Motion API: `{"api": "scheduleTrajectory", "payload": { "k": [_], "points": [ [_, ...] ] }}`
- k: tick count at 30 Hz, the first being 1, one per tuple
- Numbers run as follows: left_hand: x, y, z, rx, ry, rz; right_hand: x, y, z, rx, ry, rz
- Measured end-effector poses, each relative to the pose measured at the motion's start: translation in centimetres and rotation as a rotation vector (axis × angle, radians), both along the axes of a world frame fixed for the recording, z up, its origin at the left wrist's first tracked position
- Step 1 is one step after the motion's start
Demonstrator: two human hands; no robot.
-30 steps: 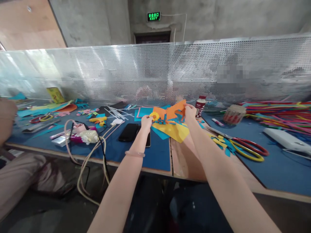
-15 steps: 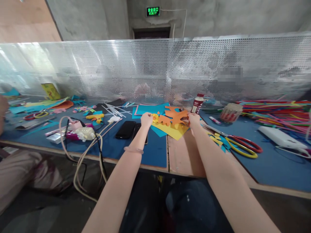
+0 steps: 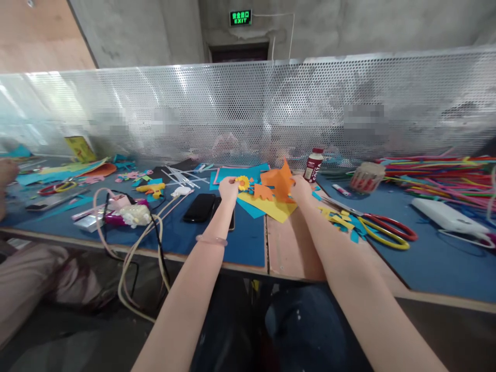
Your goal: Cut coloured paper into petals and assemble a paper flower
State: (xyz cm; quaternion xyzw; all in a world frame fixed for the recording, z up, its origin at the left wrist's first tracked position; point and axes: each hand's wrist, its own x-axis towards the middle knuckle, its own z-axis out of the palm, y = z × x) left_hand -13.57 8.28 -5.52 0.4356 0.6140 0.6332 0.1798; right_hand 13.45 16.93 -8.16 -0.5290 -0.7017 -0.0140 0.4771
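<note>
My left hand (image 3: 228, 188) pinches a small yellow flower (image 3: 243, 183) with an orange centre, raised just above the papers. In my right hand (image 3: 300, 190) is the edge of a cut orange paper sheet (image 3: 279, 181), which stands partly folded up. Beneath both lie a yellow paper sheet (image 3: 284, 211) and blue paper (image 3: 251, 207). A smaller orange paper piece (image 3: 263, 192) rests on the yellow sheet between my hands. Near my left wrist is a black phone (image 3: 199, 207); a second phone is partly hidden under that forearm.
Large scissors (image 3: 382, 227) and paper scraps (image 3: 341, 219) lie right of my right arm. A bottle (image 3: 313, 164) stands behind my right hand. Cables (image 3: 134, 261) hang over the front edge at left, near a yellow glue gun (image 3: 152, 190). A perforated metal screen (image 3: 248, 111) borders the back.
My right hand has shifted slightly left and the orange sheet now bends upward. My left hand has moved a little left with the flower, away from the orange sheet.
</note>
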Motion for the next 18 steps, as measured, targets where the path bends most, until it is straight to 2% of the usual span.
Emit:
{"api": "scheduleTrajectory", "payload": {
  "k": [1,4,10,18],
  "points": [
    [0.0,-0.1,0.0,0.002,-0.004,0.007,-0.2,0.1,0.1,0.074,-0.026,-0.018],
    [0.0,-0.2,0.1,-0.016,-0.007,0.015,-0.8,0.7,0.7,0.217,0.078,-0.082],
    [0.0,-0.2,0.0,-0.07,0.05,-0.021,-1.2,1.6,1.9,0.334,0.271,-0.136],
    [-0.5,0.1,-0.3,-0.074,0.093,0.034,-1.9,-0.6,3.5,0.436,0.331,-0.129]
  ]
}}
